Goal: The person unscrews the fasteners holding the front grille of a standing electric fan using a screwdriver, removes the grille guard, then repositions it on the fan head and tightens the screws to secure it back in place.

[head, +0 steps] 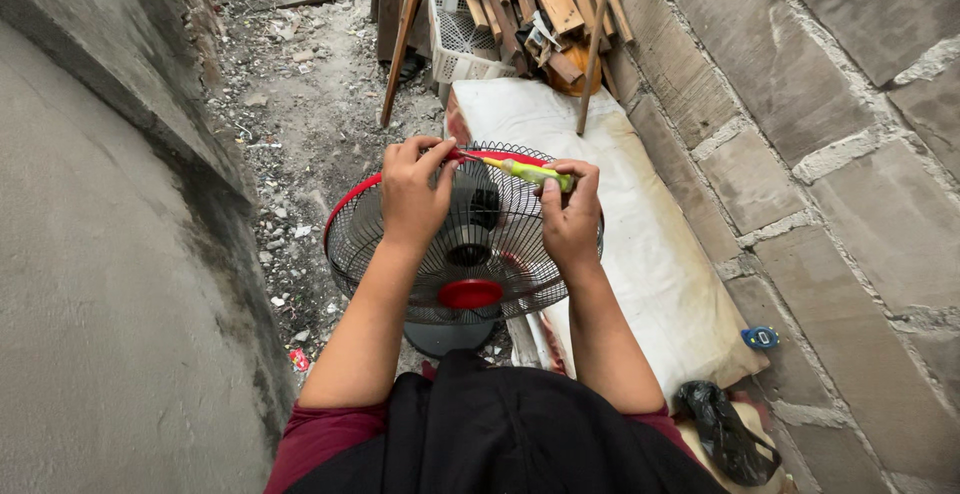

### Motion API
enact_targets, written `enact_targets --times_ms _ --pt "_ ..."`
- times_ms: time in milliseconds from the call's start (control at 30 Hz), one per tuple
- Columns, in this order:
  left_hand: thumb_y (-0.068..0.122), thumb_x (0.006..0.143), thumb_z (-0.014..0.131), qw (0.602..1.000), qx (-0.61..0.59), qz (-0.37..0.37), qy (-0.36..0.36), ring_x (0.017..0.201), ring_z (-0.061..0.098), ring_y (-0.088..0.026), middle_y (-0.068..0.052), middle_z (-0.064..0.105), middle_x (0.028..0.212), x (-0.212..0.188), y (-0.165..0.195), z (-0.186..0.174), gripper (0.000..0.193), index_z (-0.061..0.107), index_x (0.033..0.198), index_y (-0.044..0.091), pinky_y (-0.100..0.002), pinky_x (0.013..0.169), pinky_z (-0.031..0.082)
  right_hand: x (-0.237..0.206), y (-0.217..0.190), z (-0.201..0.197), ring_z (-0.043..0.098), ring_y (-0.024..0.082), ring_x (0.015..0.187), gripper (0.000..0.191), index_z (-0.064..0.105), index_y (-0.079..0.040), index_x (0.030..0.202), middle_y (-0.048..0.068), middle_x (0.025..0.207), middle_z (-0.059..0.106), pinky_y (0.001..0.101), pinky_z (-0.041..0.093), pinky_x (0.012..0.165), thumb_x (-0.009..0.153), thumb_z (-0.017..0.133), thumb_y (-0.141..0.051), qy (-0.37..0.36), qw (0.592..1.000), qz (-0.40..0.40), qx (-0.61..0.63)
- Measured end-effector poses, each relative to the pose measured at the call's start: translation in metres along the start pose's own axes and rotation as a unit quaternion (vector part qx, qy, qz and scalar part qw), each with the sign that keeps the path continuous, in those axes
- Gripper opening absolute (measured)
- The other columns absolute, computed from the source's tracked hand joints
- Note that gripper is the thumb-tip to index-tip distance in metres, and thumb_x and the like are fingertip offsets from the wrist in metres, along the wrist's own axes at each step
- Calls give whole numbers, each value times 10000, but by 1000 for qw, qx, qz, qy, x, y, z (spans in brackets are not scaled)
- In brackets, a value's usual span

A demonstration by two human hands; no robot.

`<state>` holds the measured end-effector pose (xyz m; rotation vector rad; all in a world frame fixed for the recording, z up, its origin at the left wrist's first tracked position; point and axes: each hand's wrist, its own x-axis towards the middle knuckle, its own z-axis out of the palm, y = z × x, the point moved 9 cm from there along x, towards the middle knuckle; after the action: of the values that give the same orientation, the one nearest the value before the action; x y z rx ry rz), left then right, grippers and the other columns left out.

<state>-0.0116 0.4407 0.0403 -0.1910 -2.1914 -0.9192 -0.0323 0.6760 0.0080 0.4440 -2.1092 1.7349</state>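
Beneath both hands, left grips fan grille, right clamps screwdriver.

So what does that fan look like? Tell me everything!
The fan is round, with a black wire cage, a red rim around its edge and a red cap in the middle. Dark blades show behind the wires. It stands on a dark round base on gravelly ground, beside a white mattress, its cage facing up toward the camera. The left hand grips its top edge; the right hand holds a yellow-green screwdriver against the rim.
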Motion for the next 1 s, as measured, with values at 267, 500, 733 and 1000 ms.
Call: enact_targets --times_ms 267,500,733,1000 --pt "155 848 834 999 -31 -30 11 961 611 -321 -114 659 1011 -1 -21 3 323 737 1129 29 -430 880 490 -2 -40 -3 653 211 1108 388 625 -2 1368 178 1376 553 289 563 896 981 627 26 -13 994 -81 -75" --pt "165 836 838 998 -35 -43 -11 914 597 -301 -94 637 936 0 -25 3 276 756 1076 57 -421 841 487 4 4 -9 749 181 913 258 565 3 1286 148 1073 719 280 623 808 1052 670 -25 22 995 98 26" --pt "157 851 801 998 -37 -36 -29 955 582 -300 -90 617 964 2 -22 5 252 768 1093 95 -431 869 472 -2 -30 -6 691 200 1101 319 613 41 1267 136 1323 553 297 603 920 952 592 89 -7 999 -49 -1" --pt "175 858 787 998 -32 -56 -27 952 575 -303 -95 599 946 1 -24 5 226 758 1063 85 -435 873 462 -10 -7 -16 683 180 925 291 672 24 1273 165 1111 699 304 572 820 989 700 -31 24 994 95 -41"
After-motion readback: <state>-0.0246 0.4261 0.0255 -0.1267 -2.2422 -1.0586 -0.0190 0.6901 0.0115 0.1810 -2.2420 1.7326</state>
